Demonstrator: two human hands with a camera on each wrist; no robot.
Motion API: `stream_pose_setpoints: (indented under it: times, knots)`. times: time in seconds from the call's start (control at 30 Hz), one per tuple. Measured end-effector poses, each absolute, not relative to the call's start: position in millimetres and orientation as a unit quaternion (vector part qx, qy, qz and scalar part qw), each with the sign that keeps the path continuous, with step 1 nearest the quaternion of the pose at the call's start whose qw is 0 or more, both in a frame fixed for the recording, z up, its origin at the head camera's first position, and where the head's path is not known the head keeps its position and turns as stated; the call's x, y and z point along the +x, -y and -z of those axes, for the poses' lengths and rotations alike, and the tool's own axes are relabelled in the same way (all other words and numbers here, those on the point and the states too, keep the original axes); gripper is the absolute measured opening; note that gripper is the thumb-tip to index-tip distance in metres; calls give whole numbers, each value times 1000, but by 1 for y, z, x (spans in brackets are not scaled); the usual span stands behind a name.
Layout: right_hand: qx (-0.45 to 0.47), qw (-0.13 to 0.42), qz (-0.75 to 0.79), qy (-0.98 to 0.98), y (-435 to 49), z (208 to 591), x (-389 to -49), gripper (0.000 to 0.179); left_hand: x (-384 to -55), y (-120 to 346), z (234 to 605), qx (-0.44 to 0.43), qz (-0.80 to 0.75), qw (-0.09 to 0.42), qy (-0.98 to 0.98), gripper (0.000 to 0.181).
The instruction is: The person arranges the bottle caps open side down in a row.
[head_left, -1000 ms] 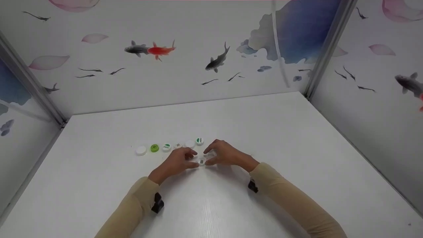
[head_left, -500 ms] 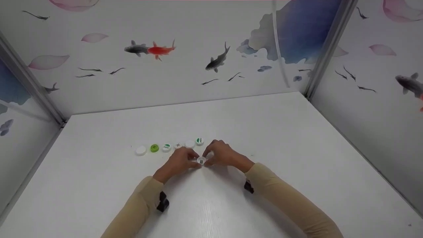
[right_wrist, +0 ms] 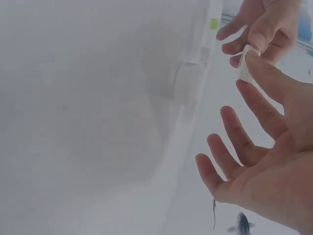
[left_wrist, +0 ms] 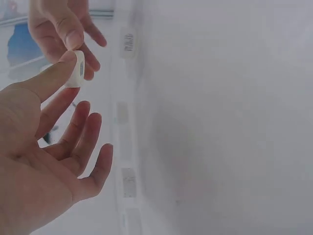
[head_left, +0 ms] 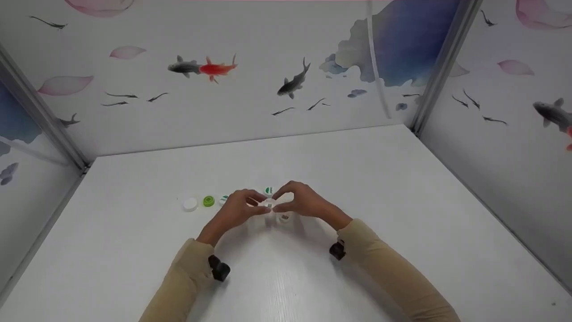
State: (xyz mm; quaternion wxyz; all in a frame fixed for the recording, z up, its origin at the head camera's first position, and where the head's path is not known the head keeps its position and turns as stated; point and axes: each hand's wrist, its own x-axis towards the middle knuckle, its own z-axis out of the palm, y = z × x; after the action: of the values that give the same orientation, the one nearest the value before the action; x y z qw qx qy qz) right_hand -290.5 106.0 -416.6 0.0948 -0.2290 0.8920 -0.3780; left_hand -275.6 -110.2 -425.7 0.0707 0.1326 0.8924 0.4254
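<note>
A small round white bottle cap (head_left: 269, 204) is raised off the table between both hands. My left hand (head_left: 237, 208) pinches it with thumb and index finger, the other fingers spread apart, as the left wrist view shows on the cap (left_wrist: 77, 70). My right hand (head_left: 307, 201) grips its other side between thumb and finger; in the right wrist view the cap (right_wrist: 246, 66) appears edge-on. Another pale cap (head_left: 284, 218) with a small square mark lies on the table just below the right hand.
A row of caps stands behind and left of the hands: a white cap (head_left: 190, 204), a green cap (head_left: 208, 201) and a green-and-white cap (head_left: 268, 191), others partly hidden by the left hand. Printed wall panels (head_left: 250, 120) enclose the white table (head_left: 357, 170).
Both hands closed on the white cap from either side, then raised it and moved slightly away from the body. The pale cap below the right hand has come into sight.
</note>
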Motion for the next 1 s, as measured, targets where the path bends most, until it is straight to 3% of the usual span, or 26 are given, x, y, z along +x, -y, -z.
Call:
stream_pose_setpoints:
  times: [0.3,0.7,1.0]
  knots:
    - [-241,27,443,-863,-115,390,-287,30,-275,107,399,180,-503,3,-845,35]
    - [-234,30,483,-843,-115,391,-283,28,-268,102,412,170,-536,-48,-825,37]
    - [-226,39,497,-837,-114,392,-282,25,-266,103,417,163,-548,-49,-819,35]
